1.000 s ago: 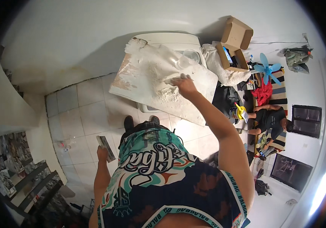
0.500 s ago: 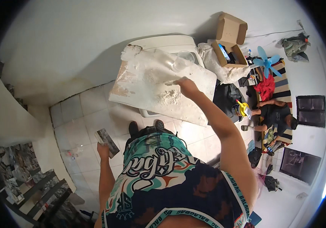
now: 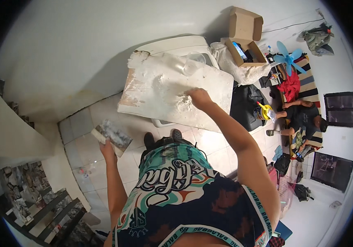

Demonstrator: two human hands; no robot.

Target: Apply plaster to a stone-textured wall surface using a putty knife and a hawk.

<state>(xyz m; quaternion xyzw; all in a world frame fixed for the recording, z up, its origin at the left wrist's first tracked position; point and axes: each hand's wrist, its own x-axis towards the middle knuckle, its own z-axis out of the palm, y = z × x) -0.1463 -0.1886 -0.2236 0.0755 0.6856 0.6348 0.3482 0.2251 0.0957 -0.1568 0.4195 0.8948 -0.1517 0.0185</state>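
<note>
My right hand (image 3: 200,99) is over the white board (image 3: 143,103), at a mound of white powder (image 3: 183,103). Its fingers are bent together down into the powder, and whatever lies between them is hidden. Near the board's far side a clear plastic tub (image 3: 194,64) lies tipped. Low on my left, my left hand (image 3: 108,149) grips a plastering trowel (image 3: 114,133) with a broad rectangular blade, smeared grey and white. Its pale handle side is against my fingers. The trowel hangs above the tiled floor, apart from the board.
The board rests on a white appliance (image 3: 172,44) by the wall. Beyond it are a white sack (image 3: 242,76), an open cardboard box (image 3: 246,57) and a blue fan (image 3: 288,57). A yellow-topped bucket (image 3: 263,112) stands near a seated person (image 3: 304,117). Stairs (image 3: 49,214) are at left.
My left hand has raised the trowel and turned its blade more into view. My right hand has stayed at the powder, its fingers now lower and more tucked in.
</note>
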